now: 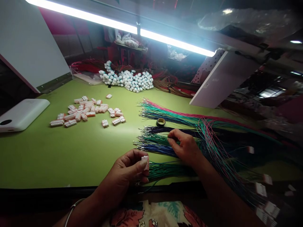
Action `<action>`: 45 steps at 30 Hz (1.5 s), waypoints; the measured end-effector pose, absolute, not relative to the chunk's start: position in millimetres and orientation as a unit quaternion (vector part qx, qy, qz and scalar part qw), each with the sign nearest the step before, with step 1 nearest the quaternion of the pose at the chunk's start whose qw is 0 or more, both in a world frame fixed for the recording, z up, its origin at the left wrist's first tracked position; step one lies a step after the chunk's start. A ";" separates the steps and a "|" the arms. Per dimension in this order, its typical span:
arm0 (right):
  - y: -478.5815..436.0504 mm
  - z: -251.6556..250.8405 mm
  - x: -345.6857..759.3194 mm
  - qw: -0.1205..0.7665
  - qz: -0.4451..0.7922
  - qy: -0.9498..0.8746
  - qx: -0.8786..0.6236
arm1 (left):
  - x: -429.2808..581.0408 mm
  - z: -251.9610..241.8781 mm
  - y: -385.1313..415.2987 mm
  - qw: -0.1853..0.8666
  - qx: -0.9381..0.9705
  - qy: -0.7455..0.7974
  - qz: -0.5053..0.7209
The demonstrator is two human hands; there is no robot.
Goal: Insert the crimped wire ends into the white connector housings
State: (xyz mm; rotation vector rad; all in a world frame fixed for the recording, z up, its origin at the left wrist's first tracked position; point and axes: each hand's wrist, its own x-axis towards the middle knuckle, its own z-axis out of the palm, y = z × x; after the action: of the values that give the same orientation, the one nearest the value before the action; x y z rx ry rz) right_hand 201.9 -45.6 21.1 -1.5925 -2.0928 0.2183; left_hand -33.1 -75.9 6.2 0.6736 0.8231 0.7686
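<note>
My left hand (129,167) pinches a small white-and-orange connector housing (145,162) between thumb and fingers, above the table's front edge. To its right, my right hand (183,145) has thumb and forefinger pressed together over the bundles of cut wires. Any wire in that pinch is too fine to make out. Under and beside these fingertips lie dark wires (163,129), green wires (157,138) and blue wires (153,148), their metal-tipped ends pointing left. Another bundle of green wires (165,170) lies nearer, just right of my left hand.
Loose connector housings (85,108) are heaped on the green table (71,157) at left, near a white power bank (26,113). A tape roll (161,122) sits by pink and teal wires (170,112). White-ended harnesses (132,80) are piled behind. Wired connectors (267,208) hang at lower right.
</note>
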 end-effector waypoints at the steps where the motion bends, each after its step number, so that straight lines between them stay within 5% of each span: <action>1: -49.7 26.1 197.9 0.289 0.122 -0.767 -0.560 | -32.7 6.2 -75.7 0.794 0.311 0.382 0.356; 6: -76.2 54.2 170.6 0.389 0.270 -0.755 -0.453 | -30.2 8.3 -74.5 0.813 0.289 0.375 0.340; 45: -89.6 26.7 161.3 0.304 0.601 -0.520 -0.525 | -24.4 2.5 -77.1 0.788 0.364 0.356 0.347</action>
State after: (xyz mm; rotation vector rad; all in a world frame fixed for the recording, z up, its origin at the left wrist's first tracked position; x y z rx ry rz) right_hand 161.3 -89.6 26.7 -1.3917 -1.3771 1.5922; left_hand -24.4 -77.1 2.5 0.7846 0.7664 0.7469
